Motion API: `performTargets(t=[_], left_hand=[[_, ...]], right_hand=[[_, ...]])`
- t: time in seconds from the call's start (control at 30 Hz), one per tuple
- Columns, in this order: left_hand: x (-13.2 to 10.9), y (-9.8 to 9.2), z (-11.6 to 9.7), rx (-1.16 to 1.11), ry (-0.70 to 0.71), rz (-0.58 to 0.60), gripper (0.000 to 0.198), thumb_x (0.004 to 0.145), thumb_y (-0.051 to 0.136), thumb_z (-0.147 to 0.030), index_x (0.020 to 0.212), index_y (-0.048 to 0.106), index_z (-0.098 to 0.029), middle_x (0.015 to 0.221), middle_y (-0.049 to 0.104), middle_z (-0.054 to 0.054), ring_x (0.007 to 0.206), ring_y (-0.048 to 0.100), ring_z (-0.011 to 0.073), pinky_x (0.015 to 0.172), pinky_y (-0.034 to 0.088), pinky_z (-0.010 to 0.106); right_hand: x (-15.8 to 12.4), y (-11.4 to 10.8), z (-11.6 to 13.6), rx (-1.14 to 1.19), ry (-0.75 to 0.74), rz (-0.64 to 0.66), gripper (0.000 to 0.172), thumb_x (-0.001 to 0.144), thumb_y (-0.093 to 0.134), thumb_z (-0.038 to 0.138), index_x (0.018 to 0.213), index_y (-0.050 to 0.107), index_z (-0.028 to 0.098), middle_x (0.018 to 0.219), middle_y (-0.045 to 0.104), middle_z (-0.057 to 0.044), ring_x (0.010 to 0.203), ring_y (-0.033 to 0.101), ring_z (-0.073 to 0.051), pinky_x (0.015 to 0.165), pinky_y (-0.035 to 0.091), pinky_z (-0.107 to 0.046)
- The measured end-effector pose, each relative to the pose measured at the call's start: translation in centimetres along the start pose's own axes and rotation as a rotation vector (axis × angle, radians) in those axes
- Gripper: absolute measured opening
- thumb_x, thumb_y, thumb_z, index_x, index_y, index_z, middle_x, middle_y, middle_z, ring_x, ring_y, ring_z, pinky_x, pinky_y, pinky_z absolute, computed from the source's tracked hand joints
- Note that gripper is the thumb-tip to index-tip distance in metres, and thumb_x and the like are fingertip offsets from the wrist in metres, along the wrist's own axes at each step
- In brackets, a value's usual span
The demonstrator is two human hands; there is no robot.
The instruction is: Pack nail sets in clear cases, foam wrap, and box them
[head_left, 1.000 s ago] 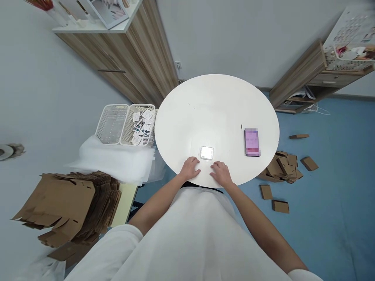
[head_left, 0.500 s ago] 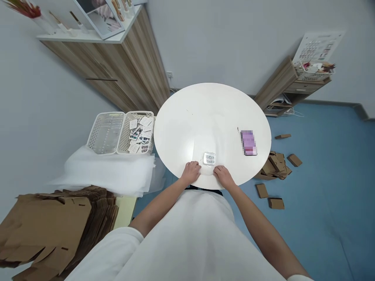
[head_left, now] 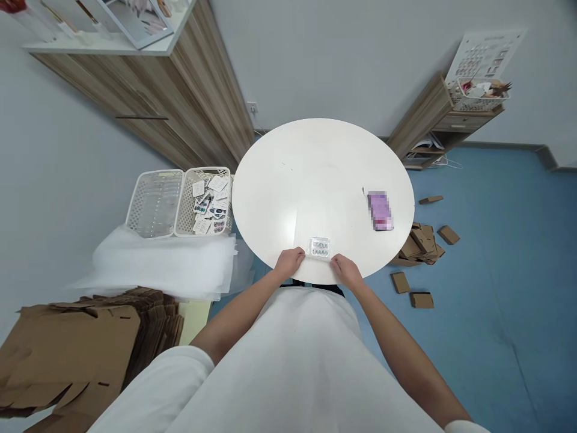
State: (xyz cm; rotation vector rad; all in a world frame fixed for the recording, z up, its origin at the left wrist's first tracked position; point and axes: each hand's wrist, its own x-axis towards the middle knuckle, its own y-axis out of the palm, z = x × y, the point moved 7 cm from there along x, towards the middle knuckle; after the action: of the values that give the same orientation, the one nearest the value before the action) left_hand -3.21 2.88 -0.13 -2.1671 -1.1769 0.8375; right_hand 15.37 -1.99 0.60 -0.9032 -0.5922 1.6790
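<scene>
A small clear pack [head_left: 320, 247] with rows of shiny pieces lies near the front edge of the white oval table [head_left: 324, 156]. Beneath it spreads a thin translucent wrapping sheet [head_left: 310, 224], faint against the tabletop. Left of the pack, my left hand [head_left: 290, 263] is closed, its fingers pinching the sheet's near edge. On the other side my right hand [head_left: 346, 270] pinches the same edge, also closed. The edge is lifted slightly between both hands, close to the pack's near side.
A pixelated purple item [head_left: 381, 211] lies on the table's right. To the left stand a white basket [head_left: 180, 207] of carded packs, stacked white sheets [head_left: 162, 261] and flattened cardboard boxes [head_left: 81, 343]. Folded brown boxes [head_left: 421, 243] are on the floor at right.
My hands have drawn in on the near edge of the sheet and now pinch it. The pack's rows show more plainly. The whole view has shifted slightly.
</scene>
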Motion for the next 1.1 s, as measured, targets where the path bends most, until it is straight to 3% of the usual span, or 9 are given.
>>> performTargets(t=[0.17, 0.3, 0.4, 0.53, 0.67, 0.8, 0.93, 1.1], left_hand=[[1.9, -1.2, 1.4, -0.132, -0.157, -0.104, 0.014, 0.077, 0.045, -0.03, 0.08, 0.056, -0.021, 0.082, 0.063, 0.003, 0.076, 0.057, 0.0191, 0.067, 0.044, 0.031], [2.5, -0.8, 1.6, -0.075, -0.242, -0.103, 0.012, 0.077, 0.045, -0.026, 0.082, 0.054, -0.02, 0.08, 0.062, 0.003, 0.074, 0.056, 0.0181, 0.065, 0.044, 0.03], [2.6, -0.3, 0.9, 0.056, -0.214, -0.118, 0.013, 0.077, 0.044, -0.021, 0.085, 0.054, -0.019, 0.088, 0.059, 0.006, 0.084, 0.054, 0.0212, 0.073, 0.043, 0.035], [2.7, -0.5, -0.7, 0.091, -0.045, -0.247, 0.034, 0.072, 0.047, -0.012, 0.106, 0.048, -0.019, 0.119, 0.046, 0.012, 0.113, 0.039, 0.0278, 0.092, 0.03, 0.044], [2.8, 0.1, -2.4, 0.002, 0.205, -0.167, 0.037, 0.072, 0.041, -0.004, 0.102, 0.05, -0.024, 0.127, 0.041, 0.007, 0.126, 0.025, 0.0231, 0.102, 0.018, 0.044], [2.4, 0.3, -3.5, -0.059, 0.361, -0.041, 0.036, 0.064, 0.05, -0.004, 0.095, 0.052, -0.023, 0.132, 0.037, 0.005, 0.128, 0.021, 0.0227, 0.104, 0.013, 0.043], [2.5, 0.7, -3.7, -0.009, 0.369, 0.035, 0.043, 0.056, 0.062, -0.012, 0.097, 0.051, -0.021, 0.134, 0.034, 0.008, 0.126, 0.024, 0.0269, 0.104, 0.014, 0.042], [2.5, 0.6, -3.5, 0.081, 0.31, 0.045, 0.037, 0.06, 0.059, -0.017, 0.095, 0.05, -0.02, 0.12, 0.048, 0.009, 0.111, 0.043, 0.0261, 0.097, 0.026, 0.041]], right_hand=[[2.3, -0.8, -1.6, 0.08, 0.192, -0.05, 0.019, 0.083, 0.035, 0.033, 0.079, 0.051, 0.023, 0.072, 0.06, -0.001, 0.063, 0.053, -0.015, 0.055, 0.037, -0.026], [3.1, -0.2, -2.2, 0.042, 0.268, -0.091, 0.017, 0.081, 0.037, 0.03, 0.078, 0.053, 0.023, 0.073, 0.061, -0.002, 0.063, 0.053, -0.016, 0.053, 0.036, -0.026], [3.3, -0.2, -1.6, -0.048, 0.212, -0.201, 0.017, 0.08, 0.04, 0.026, 0.09, 0.053, 0.022, 0.084, 0.06, -0.005, 0.073, 0.054, -0.018, 0.059, 0.038, -0.029], [3.2, -0.4, 0.5, -0.241, 0.0, -0.336, 0.026, 0.077, 0.04, 0.012, 0.099, 0.052, 0.019, 0.114, 0.051, -0.012, 0.108, 0.043, -0.026, 0.084, 0.033, -0.039], [3.1, 0.7, 2.2, -0.303, -0.202, -0.181, 0.032, 0.073, 0.036, 0.002, 0.094, 0.053, 0.02, 0.128, 0.043, -0.008, 0.124, 0.028, -0.023, 0.096, 0.022, -0.042], [3.1, 0.8, 2.2, -0.264, -0.224, -0.095, 0.025, 0.071, 0.047, 0.015, 0.095, 0.051, 0.018, 0.134, 0.034, -0.011, 0.127, 0.024, -0.026, 0.097, 0.02, -0.045], [3.6, 0.8, 2.0, -0.238, -0.227, -0.033, 0.025, 0.07, 0.052, 0.023, 0.094, 0.05, 0.018, 0.133, 0.036, -0.014, 0.12, 0.035, -0.026, 0.095, 0.026, -0.043], [3.2, 0.6, 2.7, -0.233, -0.196, 0.002, 0.026, 0.067, 0.053, 0.024, 0.091, 0.049, 0.018, 0.127, 0.042, -0.013, 0.104, 0.048, -0.024, 0.086, 0.034, -0.037]])
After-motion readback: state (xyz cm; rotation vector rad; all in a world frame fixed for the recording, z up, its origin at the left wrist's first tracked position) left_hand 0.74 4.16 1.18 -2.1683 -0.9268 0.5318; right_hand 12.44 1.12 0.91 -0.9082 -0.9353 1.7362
